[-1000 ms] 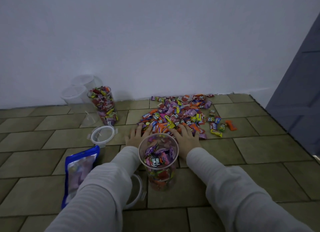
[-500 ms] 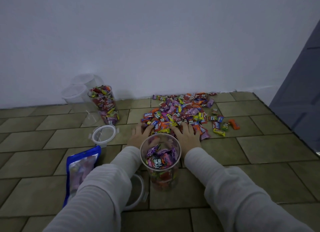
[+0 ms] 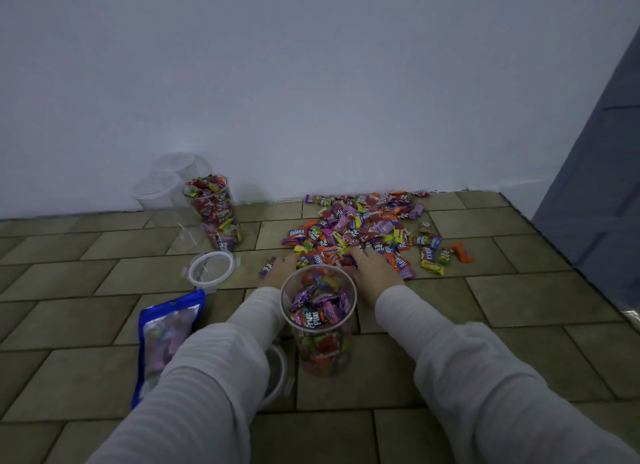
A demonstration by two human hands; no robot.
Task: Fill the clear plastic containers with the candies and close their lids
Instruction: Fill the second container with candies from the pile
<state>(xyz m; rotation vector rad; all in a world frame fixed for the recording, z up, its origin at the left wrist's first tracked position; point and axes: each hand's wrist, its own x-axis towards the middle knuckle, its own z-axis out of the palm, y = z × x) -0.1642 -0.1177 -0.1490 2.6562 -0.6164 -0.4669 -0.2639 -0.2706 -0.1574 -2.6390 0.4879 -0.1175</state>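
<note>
a heap of wrapped candies [image 3: 367, 231] is spread over the tiled floor [image 3: 519, 300] against the white wall [image 3: 311, 82], with a few stray pieces lying apart at its right edge. both hands are laid on the near edge of the heap, palms down. the left hand [image 3: 280, 271] is seen with its fingers loosely together and reaching into the nearest wrappers, though much of it is hidden behind the container rim, so whether anything is gripped cannot be told. the right hand [image 3: 372, 273] is laid flat with the fingers slightly parted on top of the candies, nothing being pinched that can be seen. both arms are covered by pale grey sleeves [image 3: 467, 366]. between the two forearms, just in front of the hands, an open clear plastic container [image 3: 320, 321] is stood upright and is filled with candies most of the way up, its lid off. a second open container [image 3: 214, 212] is stood near the wall to the left and is filled to the brim. two empty containers [image 3: 162, 186] are seen just behind it, touching or nearly touching each other. a clear lid [image 3: 211, 267] with clip tabs is laid flat on the floor left of the hands, and part of another lid [image 3: 278, 373] is seen under the left forearm. a blue candy bag [image 3: 166, 332] is laid flat on the tiles at the left, beside the left sleeve. a dark blue door [image 3: 602, 193] is seen at the right edge.
</note>
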